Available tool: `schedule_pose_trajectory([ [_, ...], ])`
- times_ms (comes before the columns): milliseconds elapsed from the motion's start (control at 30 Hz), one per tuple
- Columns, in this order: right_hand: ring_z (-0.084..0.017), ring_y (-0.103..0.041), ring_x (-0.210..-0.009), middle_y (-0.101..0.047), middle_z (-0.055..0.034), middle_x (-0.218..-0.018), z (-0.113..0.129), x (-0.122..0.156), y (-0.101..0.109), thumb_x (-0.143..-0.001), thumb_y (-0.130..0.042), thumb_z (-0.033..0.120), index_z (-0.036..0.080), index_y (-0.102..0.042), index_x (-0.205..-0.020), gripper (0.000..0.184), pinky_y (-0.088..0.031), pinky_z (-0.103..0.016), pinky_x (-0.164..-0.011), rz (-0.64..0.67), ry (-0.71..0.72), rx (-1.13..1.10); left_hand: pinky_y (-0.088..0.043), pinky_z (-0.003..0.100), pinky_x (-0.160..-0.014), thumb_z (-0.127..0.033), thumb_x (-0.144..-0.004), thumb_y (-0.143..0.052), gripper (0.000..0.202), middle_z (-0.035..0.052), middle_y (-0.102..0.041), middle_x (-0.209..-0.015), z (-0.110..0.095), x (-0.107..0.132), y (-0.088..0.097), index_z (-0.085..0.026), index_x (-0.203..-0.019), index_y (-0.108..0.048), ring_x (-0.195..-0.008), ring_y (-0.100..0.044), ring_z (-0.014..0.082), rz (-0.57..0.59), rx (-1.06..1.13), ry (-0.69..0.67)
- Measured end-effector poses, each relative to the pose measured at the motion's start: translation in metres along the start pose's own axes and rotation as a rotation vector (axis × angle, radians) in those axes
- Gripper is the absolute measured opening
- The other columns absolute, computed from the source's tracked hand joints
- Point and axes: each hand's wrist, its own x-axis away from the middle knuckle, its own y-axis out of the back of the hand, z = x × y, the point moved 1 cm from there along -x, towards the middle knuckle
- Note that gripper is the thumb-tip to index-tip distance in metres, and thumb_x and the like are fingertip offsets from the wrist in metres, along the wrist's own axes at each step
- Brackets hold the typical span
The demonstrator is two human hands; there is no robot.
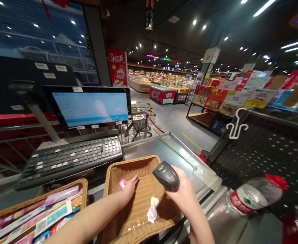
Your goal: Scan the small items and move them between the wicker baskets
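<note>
My right hand (181, 189) is wrapped around a black handheld barcode scanner (166, 175), held up over the right side of a woven tan basket (132, 165). My left hand (129, 189) reaches into that basket. Its fingers close on a small pink item (123, 184) whose kind I cannot make out, partly hidden by the hand. Nearer to me on the basket floor lies a small pink and white item with a pale yellow heart-like top (152, 210), touched by neither hand.
To the left are a keyboard (75, 156), a monitor (93, 106) and a second basket (84, 189) full of packaged goods. A metal counter (144, 147) lies beyond. On the right are a large plastic bottle (250, 198) and a black perforated panel (273, 149) with a white hook (237, 127).
</note>
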Motion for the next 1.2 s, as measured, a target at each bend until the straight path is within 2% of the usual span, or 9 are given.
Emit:
schedule_pose_trajectory([
  [100,-0.033,-0.058,-0.120,-0.069,-0.0122,-0.117,-0.004,-0.003,0.000,-0.061,-0.062,0.014,0.018,-0.067,-0.109,0.049,-0.037,-0.052,-0.110,0.006,-0.002,-0.013,-0.010,0.053,-0.121,-0.028,-0.051,-0.076,0.056,0.0012,-0.065,-0.130,-0.011,-0.005,0.008,-0.040,-0.105,-0.073,-0.137,-0.041,0.0359,0.081,-0.091,-0.057],
  [200,-0.033,-0.058,-0.120,-0.070,-0.0120,-0.116,-0.007,-0.005,0.001,-0.062,-0.063,0.016,0.019,-0.067,-0.110,0.048,-0.036,-0.053,-0.110,0.007,0.009,-0.009,-0.004,0.053,-0.121,-0.029,-0.052,-0.076,0.052,0.0074,-0.058,-0.139,-0.014,-0.012,0.026,-0.028,-0.104,-0.074,-0.139,-0.037,0.0355,0.096,-0.131,-0.099],
  [300,-0.033,-0.057,-0.121,-0.069,-0.0118,-0.116,-0.007,-0.005,0.004,-0.065,-0.065,0.018,0.019,-0.067,-0.110,0.046,-0.037,-0.053,-0.109,0.008,0.016,0.001,0.001,0.059,-0.117,-0.035,-0.060,-0.074,0.049,0.0165,-0.050,-0.145,-0.006,-0.016,0.042,-0.019,-0.107,-0.073,-0.141,-0.032,0.0386,0.058,-0.157,-0.044],
  [433,-0.032,-0.056,-0.122,-0.069,-0.0122,-0.116,-0.007,-0.003,0.007,-0.066,-0.064,0.019,0.019,-0.068,-0.110,0.044,-0.038,-0.053,-0.109,0.011,0.005,0.009,-0.007,0.066,-0.113,-0.041,-0.047,-0.084,0.065,0.0237,-0.052,-0.140,0.006,-0.006,0.043,-0.017,-0.107,-0.073,-0.135,-0.036,0.0461,0.077,-0.183,0.046],
  [500,-0.032,-0.056,-0.122,-0.069,-0.0121,-0.116,-0.008,-0.001,0.008,-0.066,-0.064,0.018,0.018,-0.067,-0.110,0.044,-0.038,-0.053,-0.109,0.004,0.011,0.006,-0.012,0.064,-0.112,-0.034,-0.047,-0.085,0.062,0.0238,-0.057,-0.135,0.006,0.001,0.038,-0.017,-0.105,-0.073,-0.130,-0.043,0.0452,0.090,-0.192,0.063],
  [633,-0.031,-0.057,-0.122,-0.069,-0.0121,-0.117,-0.010,0.003,0.009,-0.066,-0.064,0.017,0.019,-0.067,-0.111,0.046,-0.037,-0.053,-0.109,-0.021,0.026,-0.001,-0.017,0.056,-0.114,-0.021,-0.064,-0.074,0.038,0.0209,-0.066,-0.118,-0.004,0.008,0.035,-0.014,-0.101,-0.073,-0.116,-0.056,0.0361,0.062,-0.186,0.042],
  [833,-0.032,-0.057,-0.121,-0.069,-0.0126,-0.118,-0.010,0.006,0.013,-0.067,-0.065,0.019,0.019,-0.068,-0.110,0.043,-0.038,-0.053,-0.109,-0.042,0.029,0.002,-0.028,0.054,-0.110,-0.035,-0.075,-0.068,0.023,0.0099,-0.067,-0.106,-0.017,0.007,0.046,-0.024,-0.095,-0.073,-0.106,-0.059,0.0293,0.036,-0.089,-0.051],
  [1067,-0.033,-0.057,-0.121,-0.069,-0.0129,-0.116,-0.008,0.008,0.016,-0.068,-0.065,0.022,0.018,-0.069,-0.107,0.039,-0.039,-0.051,-0.107,-0.033,0.026,0.025,-0.030,0.058,-0.107,-0.039,-0.068,-0.077,0.022,0.0050,-0.067,-0.109,-0.024,0.010,0.049,-0.028,-0.087,-0.075,-0.105,-0.060,0.0283,0.056,0.002,-0.096],
  [1200,-0.033,-0.057,-0.120,-0.070,-0.0119,-0.113,-0.008,0.008,0.015,-0.068,-0.065,0.023,0.019,-0.070,-0.104,0.036,-0.039,-0.053,-0.107,-0.038,0.012,0.046,-0.021,0.063,-0.111,-0.041,-0.071,-0.076,0.022,0.0066,-0.058,-0.135,-0.023,0.008,0.062,-0.029,-0.089,-0.075,-0.123,-0.052,0.0318,0.015,0.025,-0.102],
])
